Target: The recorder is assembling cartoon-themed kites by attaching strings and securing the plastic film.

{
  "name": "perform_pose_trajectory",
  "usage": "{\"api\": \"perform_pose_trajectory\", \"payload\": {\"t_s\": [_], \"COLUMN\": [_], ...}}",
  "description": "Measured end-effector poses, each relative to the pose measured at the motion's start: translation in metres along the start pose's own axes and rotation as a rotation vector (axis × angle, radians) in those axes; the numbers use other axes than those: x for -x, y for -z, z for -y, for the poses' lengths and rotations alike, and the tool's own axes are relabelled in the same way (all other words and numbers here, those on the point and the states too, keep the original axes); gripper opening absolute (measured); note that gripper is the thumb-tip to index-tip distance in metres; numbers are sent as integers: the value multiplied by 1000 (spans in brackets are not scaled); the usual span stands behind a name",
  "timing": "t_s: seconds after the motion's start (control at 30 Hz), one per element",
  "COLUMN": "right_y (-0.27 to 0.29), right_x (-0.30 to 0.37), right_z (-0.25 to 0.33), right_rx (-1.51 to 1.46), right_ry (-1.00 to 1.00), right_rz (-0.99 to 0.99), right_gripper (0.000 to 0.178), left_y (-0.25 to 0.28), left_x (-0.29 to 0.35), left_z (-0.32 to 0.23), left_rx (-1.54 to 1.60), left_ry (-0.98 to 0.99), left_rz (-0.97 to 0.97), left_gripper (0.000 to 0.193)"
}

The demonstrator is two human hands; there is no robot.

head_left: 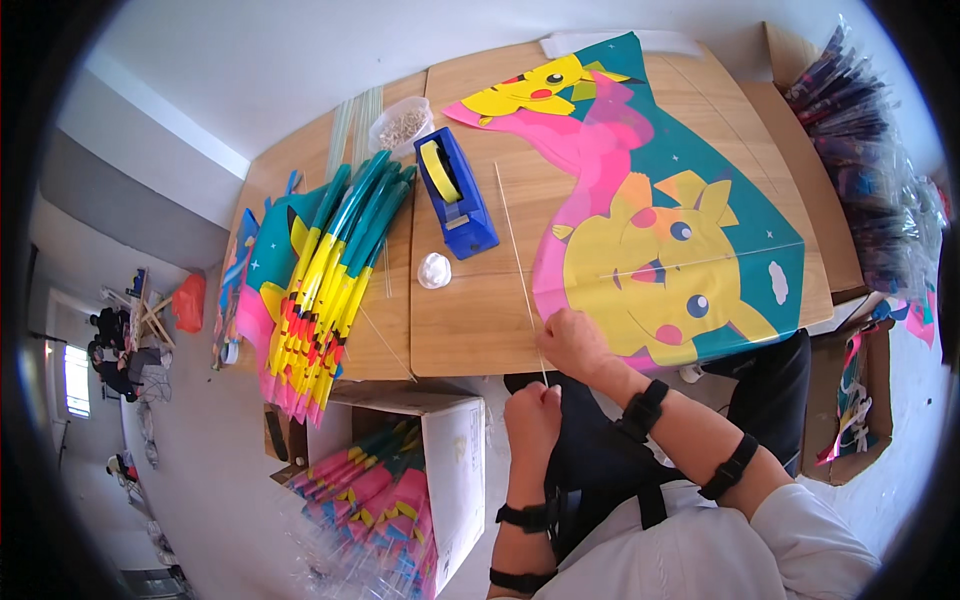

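My left hand [532, 412] is closed at the near end of a thin pale rod [515, 240], just off the table's front edge. My right hand [576, 342] is closed around the same rod a little higher up, over the table edge. From my hands the rod slants away across the tabletop. To the right lies a large kite sheet [650, 270], teal and pink with a yellow cartoon figure; its near left edge is beside my right hand. A thin line, perhaps another rod, crosses the sheet.
On the wooden table [455, 330] stand a blue tape dispenser [472, 215], a white ball-like lump [434, 271] and a tub of small pieces [402, 125]. Rolled kites [335, 270] pile up at the left. Below is a box [460, 480] of wrapped kites; more boxes stand right.
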State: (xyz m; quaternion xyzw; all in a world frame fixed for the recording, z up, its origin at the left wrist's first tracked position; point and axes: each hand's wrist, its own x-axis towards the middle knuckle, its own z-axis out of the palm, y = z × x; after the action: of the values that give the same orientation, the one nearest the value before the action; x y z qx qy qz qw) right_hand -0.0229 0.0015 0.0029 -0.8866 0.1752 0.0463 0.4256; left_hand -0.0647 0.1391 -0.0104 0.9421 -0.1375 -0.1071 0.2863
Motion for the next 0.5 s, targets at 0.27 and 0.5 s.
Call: {"api": "perform_pose_trajectory", "payload": {"t_s": [0.27, 0.5], "right_y": [14, 3], "right_x": [38, 105], "right_z": [12, 6], "right_rx": [-787, -843], "right_ry": [-183, -212], "right_rz": [297, 502], "right_gripper": [18, 18], "left_y": [52, 89], "left_x": [39, -104], "left_z": [8, 33], "left_rx": [619, 377], "left_ry": [187, -134], "left_rz": [210, -460], "left_gripper": [22, 29]}}
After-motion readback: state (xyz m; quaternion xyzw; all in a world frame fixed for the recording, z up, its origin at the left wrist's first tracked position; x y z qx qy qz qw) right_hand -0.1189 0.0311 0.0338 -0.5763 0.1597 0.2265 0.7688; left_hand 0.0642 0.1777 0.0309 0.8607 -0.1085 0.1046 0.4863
